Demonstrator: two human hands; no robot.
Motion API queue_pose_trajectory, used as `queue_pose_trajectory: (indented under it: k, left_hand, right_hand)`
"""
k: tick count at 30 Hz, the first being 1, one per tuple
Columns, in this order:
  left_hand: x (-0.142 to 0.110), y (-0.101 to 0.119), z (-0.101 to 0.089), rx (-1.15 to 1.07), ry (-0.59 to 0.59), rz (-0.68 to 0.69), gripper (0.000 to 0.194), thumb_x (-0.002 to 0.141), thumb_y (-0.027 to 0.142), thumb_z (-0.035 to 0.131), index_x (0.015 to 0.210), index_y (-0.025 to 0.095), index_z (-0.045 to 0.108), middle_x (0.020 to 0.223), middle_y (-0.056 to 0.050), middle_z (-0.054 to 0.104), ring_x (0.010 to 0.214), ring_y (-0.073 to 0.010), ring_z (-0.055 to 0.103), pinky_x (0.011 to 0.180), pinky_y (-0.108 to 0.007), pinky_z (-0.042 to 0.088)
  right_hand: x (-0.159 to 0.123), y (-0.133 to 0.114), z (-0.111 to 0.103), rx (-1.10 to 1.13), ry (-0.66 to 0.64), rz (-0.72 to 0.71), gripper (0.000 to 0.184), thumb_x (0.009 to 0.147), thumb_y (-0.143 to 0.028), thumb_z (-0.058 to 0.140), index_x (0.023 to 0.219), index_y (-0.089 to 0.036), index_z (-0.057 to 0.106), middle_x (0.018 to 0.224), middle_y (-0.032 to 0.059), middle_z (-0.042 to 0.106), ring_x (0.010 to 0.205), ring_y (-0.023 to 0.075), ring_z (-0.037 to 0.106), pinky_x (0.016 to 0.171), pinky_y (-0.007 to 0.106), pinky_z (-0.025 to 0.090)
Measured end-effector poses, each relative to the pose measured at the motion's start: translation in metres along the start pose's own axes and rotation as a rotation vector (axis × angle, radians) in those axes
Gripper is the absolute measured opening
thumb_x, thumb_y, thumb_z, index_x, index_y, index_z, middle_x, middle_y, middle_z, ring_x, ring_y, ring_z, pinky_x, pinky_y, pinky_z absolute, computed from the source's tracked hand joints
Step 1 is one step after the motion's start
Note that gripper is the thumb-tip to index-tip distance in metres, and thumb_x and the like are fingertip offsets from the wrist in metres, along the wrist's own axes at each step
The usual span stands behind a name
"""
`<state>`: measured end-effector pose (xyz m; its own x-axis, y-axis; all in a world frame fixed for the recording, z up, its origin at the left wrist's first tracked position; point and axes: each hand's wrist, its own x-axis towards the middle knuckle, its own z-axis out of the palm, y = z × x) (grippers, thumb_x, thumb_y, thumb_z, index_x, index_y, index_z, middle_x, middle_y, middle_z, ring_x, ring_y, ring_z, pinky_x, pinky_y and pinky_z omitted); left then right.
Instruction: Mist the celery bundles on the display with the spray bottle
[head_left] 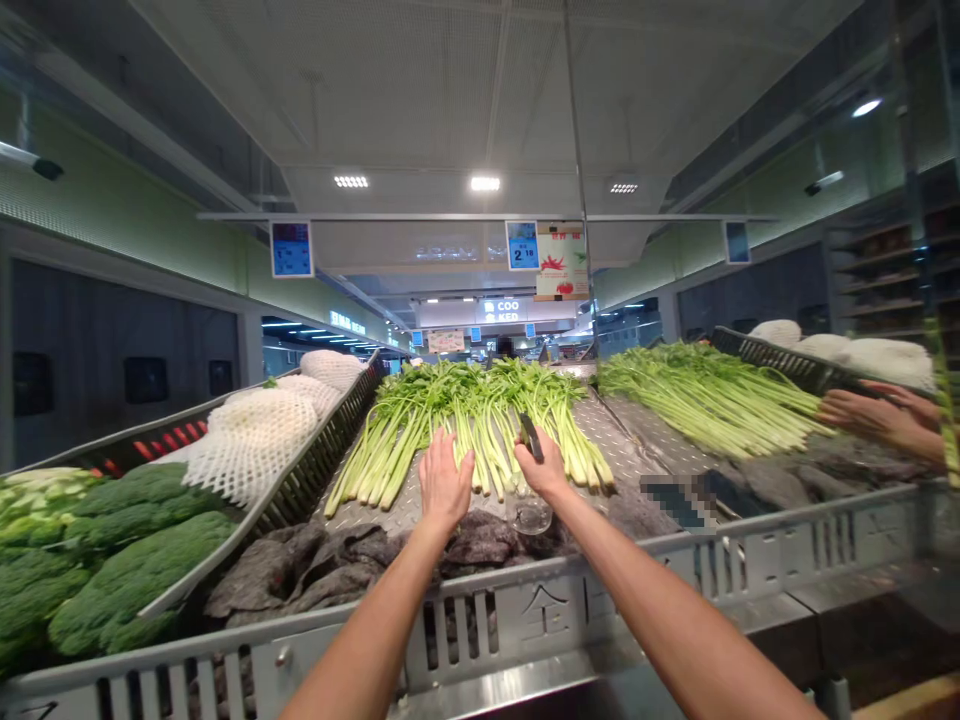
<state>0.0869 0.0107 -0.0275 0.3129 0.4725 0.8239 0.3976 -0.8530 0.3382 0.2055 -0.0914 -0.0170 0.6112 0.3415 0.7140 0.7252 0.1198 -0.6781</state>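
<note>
Leafy celery stalks (420, 425) lie in a wide row on the display, leaves toward the back and pale cut ends toward me. My left hand (446, 482) rests at the front of the stalks, its fingers stretched out and holding nothing. To its right, my right hand (543, 466) is closed around a slim black object (531, 437) that points up and away; its exact kind is not clear. Just below that hand sits a clear round thing (531, 517), partly see-through. Crumpled dark cloth (330, 565) lies along the front.
At left, a black crate wall (315, 460) divides off broccoli (142, 565) and produce in white foam nets (251, 435). A slotted grey front rail (525, 610) runs before me. The mirror (675, 310) at right reflects celery and hands. Price signs (522, 246) hang above.
</note>
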Motion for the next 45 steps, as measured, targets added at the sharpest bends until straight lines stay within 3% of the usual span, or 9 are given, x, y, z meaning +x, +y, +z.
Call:
queue_pose_trajectory:
  k: [9, 13, 18, 23, 30, 34, 41, 45]
  left_hand:
    - [-0.019, -0.008, 0.021, 0.007, -0.042, 0.052, 0.045, 0.081, 0.037, 0.031, 0.118, 0.013, 0.04, 0.133, -0.014, 0.032, 0.121, -0.0258, 0.03, 0.098, -0.046, 0.025]
    - [-0.019, -0.007, 0.025, -0.004, -0.05, 0.121, 0.045, 0.081, 0.037, 0.032, 0.119, 0.014, 0.038, 0.133, -0.013, 0.033, 0.122, -0.0242, 0.028, 0.099, -0.045, 0.024]
    - [-0.017, -0.005, 0.028, -0.006, -0.07, 0.151, 0.045, 0.081, 0.037, 0.031, 0.119, 0.014, 0.038, 0.133, -0.013, 0.032, 0.123, -0.0232, 0.028, 0.099, -0.044, 0.024]
    - [-0.014, -0.007, 0.031, -0.006, -0.064, 0.081, 0.045, 0.081, 0.037, 0.032, 0.119, 0.014, 0.039, 0.133, -0.013, 0.033, 0.122, -0.0243, 0.03, 0.098, -0.044, 0.025]
    - [-0.014, -0.013, 0.028, -0.006, -0.085, -0.045, 0.048, 0.081, 0.038, 0.03, 0.121, 0.012, 0.037, 0.134, -0.014, 0.031, 0.121, -0.0269, 0.029, 0.098, -0.046, 0.025]
    - [-0.017, -0.009, 0.03, -0.031, -0.077, 0.017, 0.048, 0.081, 0.039, 0.032, 0.121, 0.013, 0.037, 0.133, -0.014, 0.031, 0.122, -0.0263, 0.029, 0.098, -0.046, 0.026]
    - [-0.026, 0.002, 0.026, -0.088, -0.097, 0.167, 0.046, 0.08, 0.037, 0.035, 0.12, 0.014, 0.037, 0.133, -0.013, 0.031, 0.123, -0.0235, 0.028, 0.099, -0.044, 0.025]
    - [-0.028, 0.003, 0.021, -0.108, -0.107, 0.172, 0.046, 0.08, 0.038, 0.034, 0.12, 0.015, 0.036, 0.134, -0.012, 0.03, 0.123, -0.0229, 0.027, 0.1, -0.043, 0.024]
  right_hand:
    - [-0.007, 0.021, -0.027, 0.008, 0.173, -0.037, 0.02, 0.063, -0.025, 0.043, 0.077, -0.018, 0.054, 0.068, 0.0009, 0.059, 0.062, 0.0149, 0.053, 0.057, 0.024, 0.038]
    - [-0.011, 0.037, -0.033, -0.072, 0.207, 0.026, 0.017, 0.062, -0.026, 0.043, 0.071, -0.017, 0.054, 0.066, 0.0019, 0.059, 0.062, 0.0162, 0.053, 0.059, 0.025, 0.038]
    - [-0.007, 0.048, -0.03, -0.032, 0.27, 0.055, 0.023, 0.062, -0.029, 0.043, 0.078, -0.018, 0.054, 0.071, 0.0031, 0.06, 0.066, 0.0174, 0.054, 0.06, 0.026, 0.039]
    - [0.006, 0.051, -0.024, -0.055, 0.301, 0.062, 0.023, 0.062, -0.03, 0.042, 0.078, -0.018, 0.053, 0.07, 0.0031, 0.059, 0.065, 0.0178, 0.053, 0.061, 0.027, 0.039]
    - [0.011, 0.05, -0.009, -0.06, 0.176, 0.019, 0.02, 0.064, -0.03, 0.042, 0.076, -0.018, 0.053, 0.064, 0.0009, 0.057, 0.057, 0.0148, 0.051, 0.051, 0.023, 0.036]
    - [0.006, 0.048, -0.011, -0.105, 0.168, 0.001, 0.017, 0.064, -0.029, 0.042, 0.071, -0.018, 0.053, 0.062, 0.0009, 0.057, 0.056, 0.0147, 0.051, 0.051, 0.023, 0.036]
    - [0.001, 0.056, -0.029, -0.139, 0.391, 0.03, 0.027, 0.061, -0.03, 0.042, 0.082, -0.017, 0.053, 0.072, 0.0048, 0.06, 0.065, 0.0191, 0.054, 0.064, 0.029, 0.038]
    - [0.0, 0.059, -0.033, -0.16, 0.391, 0.063, 0.026, 0.062, -0.031, 0.041, 0.08, -0.018, 0.053, 0.071, 0.0049, 0.059, 0.066, 0.0197, 0.053, 0.063, 0.029, 0.038]
